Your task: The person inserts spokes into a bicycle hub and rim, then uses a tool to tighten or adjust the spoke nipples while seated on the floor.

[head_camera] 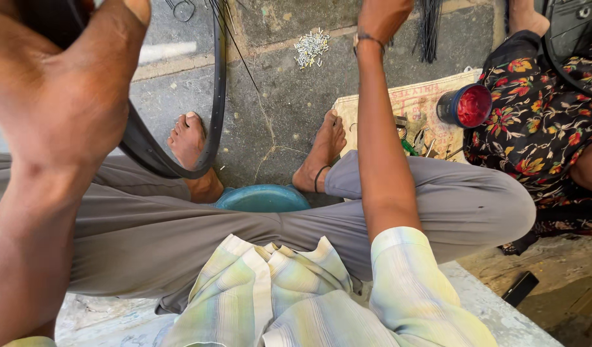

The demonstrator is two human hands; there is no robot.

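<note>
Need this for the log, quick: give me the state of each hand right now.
Left hand: gripping the black round bicycle wheel rim.
Right hand: mostly cut off at the frame's top edge; cannot be told.

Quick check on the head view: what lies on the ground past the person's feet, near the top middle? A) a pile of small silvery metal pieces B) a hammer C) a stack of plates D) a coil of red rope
A: a loose pile of small silvery metal pieces lies on the grey stone floor beyond the bare feet, just left of the right hand.
</note>
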